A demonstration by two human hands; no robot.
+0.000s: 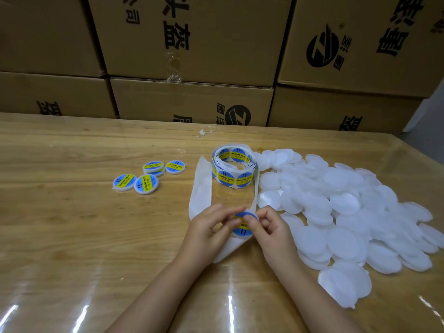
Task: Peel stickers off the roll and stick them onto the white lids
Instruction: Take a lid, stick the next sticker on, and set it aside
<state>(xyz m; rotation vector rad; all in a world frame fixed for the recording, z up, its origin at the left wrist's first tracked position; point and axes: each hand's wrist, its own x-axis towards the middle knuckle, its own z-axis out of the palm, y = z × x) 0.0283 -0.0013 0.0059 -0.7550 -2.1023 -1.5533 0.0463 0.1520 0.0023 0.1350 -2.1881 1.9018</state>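
Observation:
A roll of round blue and yellow stickers (234,167) stands at the table's middle. Its white backing strip (200,188) loops down toward me. My left hand (211,227) and my right hand (269,227) meet just below the roll, both pinching a blue and yellow sticker (243,228) at the strip's end. I cannot tell whether a lid lies under the sticker. A big pile of bare white lids (341,212) spreads over the right side. Several lids with stickers on them (146,176) lie to the left of the roll.
The wooden table (84,224) has a glossy clear cover. Stacked cardboard boxes (192,56) form a wall along its far edge. A small scrap of white paper (204,132) lies near that edge.

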